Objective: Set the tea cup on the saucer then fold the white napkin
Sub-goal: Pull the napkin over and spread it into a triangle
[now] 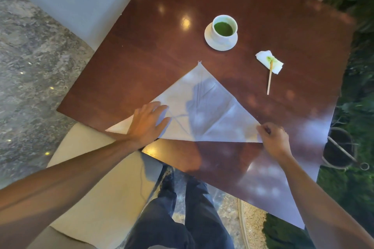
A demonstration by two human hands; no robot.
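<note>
A white tea cup with green tea stands on a white saucer at the far middle of the brown table. The white napkin lies folded into a triangle near the table's front edge, its apex pointing away from me. My left hand presses flat on the napkin's left part, fingers spread. My right hand pinches the napkin's right corner between thumb and fingers.
A crumpled tissue stained green lies to the right of the cup with a thin wooden stick resting on it. A beige chair seat is at the front left, a grey chair at the far left. Plants border the right side.
</note>
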